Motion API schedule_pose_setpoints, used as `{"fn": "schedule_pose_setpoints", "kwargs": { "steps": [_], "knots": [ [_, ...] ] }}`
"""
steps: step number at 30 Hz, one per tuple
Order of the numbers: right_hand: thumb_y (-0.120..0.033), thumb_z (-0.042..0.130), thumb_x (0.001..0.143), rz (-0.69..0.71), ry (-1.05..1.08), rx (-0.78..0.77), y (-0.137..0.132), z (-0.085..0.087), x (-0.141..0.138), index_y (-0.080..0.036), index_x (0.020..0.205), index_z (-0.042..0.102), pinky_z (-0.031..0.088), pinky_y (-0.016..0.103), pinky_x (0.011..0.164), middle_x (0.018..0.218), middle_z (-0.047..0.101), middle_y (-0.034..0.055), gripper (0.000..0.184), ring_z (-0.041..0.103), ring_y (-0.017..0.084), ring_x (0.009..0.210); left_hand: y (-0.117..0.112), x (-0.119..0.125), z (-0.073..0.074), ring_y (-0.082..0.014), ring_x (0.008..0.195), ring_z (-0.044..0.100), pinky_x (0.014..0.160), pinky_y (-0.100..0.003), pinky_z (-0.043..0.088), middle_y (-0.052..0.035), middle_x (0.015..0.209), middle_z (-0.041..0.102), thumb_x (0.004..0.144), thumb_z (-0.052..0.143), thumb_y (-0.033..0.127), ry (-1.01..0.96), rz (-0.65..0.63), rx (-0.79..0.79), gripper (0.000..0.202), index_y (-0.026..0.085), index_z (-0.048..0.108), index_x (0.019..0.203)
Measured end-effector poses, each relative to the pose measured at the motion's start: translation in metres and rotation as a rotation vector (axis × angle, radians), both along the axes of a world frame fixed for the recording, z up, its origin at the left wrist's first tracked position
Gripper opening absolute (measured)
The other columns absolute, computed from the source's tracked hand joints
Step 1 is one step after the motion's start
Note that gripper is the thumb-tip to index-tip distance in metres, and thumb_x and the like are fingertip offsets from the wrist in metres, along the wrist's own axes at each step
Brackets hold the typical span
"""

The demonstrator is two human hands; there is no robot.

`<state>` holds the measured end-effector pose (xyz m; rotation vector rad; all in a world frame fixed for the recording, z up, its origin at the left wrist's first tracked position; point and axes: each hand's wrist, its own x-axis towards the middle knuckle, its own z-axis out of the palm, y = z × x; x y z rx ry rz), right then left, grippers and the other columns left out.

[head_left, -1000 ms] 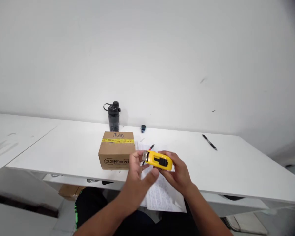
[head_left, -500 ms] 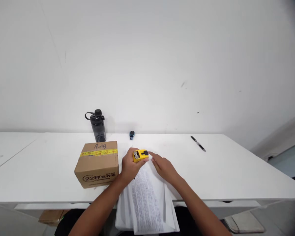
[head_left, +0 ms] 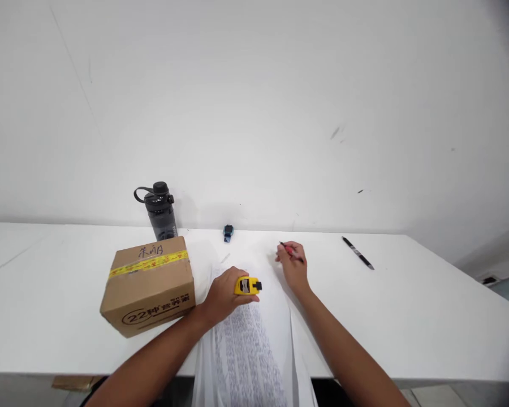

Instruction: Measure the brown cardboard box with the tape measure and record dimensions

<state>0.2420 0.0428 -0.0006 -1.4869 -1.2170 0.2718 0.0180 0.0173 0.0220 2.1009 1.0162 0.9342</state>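
My left hand [head_left: 228, 294] is closed around a yellow tape measure [head_left: 246, 285], just above the written-on sheets. Those paper sheets [head_left: 250, 356] hang over the table's front edge toward me, dense with small handwriting. Past their upper right part, my right hand [head_left: 294, 268] pinches a pen [head_left: 291, 251] with red and black parts. Its fingers are bent around the barrel, and one dark end points up and left.
A taped cardboard box [head_left: 152, 282] stands close to my left forearm, with a dark water bottle [head_left: 162, 217] behind it. Near the wall lies a blue and black watch [head_left: 228, 233]. A black pen [head_left: 358, 252] rests to the right on the white table [head_left: 407, 316].
My right hand has left the paper beside the tape measure, moved up and right, and now holds a red and black pen. My left hand keeps the tape measure. The view has shifted.
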Motion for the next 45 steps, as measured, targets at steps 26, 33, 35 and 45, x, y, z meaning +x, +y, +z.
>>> {"fn": "schedule_pose_setpoints", "kwargs": {
  "steps": [26,33,35,45],
  "knots": [
    [-0.057,0.053,0.084,0.320,0.031,-0.293,0.000,-0.001,-0.029,-0.021,0.057,0.048,0.038,0.028,0.058,0.060,0.056,0.0000,0.045,0.048,0.015,0.061,0.002,0.011,-0.015,-0.0242,0.084,0.064,0.075,-0.034,0.043,-0.0049,0.092,0.068,0.069,0.067,0.064,0.255,-0.312,0.147,0.050,0.023,0.061,0.098],
    [-0.055,0.053,0.083,0.344,0.053,-0.288,0.004,-0.007,-0.029,-0.022,0.057,0.047,0.037,0.028,0.059,0.061,0.057,-0.0002,0.042,0.049,0.016,0.062,0.002,0.012,-0.012,-0.0241,0.083,0.064,0.076,-0.034,0.044,-0.0041,0.091,0.068,0.064,0.072,0.062,0.268,-0.273,0.096,0.051,0.024,0.061,0.095],
    [-0.053,0.053,0.083,0.355,0.045,-0.288,0.005,-0.008,-0.028,-0.022,0.056,0.045,0.037,0.028,0.059,0.060,0.056,-0.0006,0.042,0.048,0.015,0.061,0.002,0.012,-0.012,-0.0243,0.082,0.064,0.076,-0.035,0.044,-0.0044,0.091,0.069,0.065,0.071,0.062,0.260,-0.283,0.114,0.050,0.023,0.061,0.095],
    [-0.051,0.054,0.083,0.361,0.048,-0.279,0.004,-0.009,-0.028,-0.022,0.055,0.044,0.037,0.028,0.058,0.059,0.054,-0.0012,0.041,0.047,0.015,0.060,0.002,0.011,-0.015,-0.0228,0.083,0.063,0.076,-0.033,0.043,-0.0039,0.090,0.068,0.069,0.068,0.062,0.252,-0.307,0.168,0.048,0.024,0.060,0.097]
  ]
}}
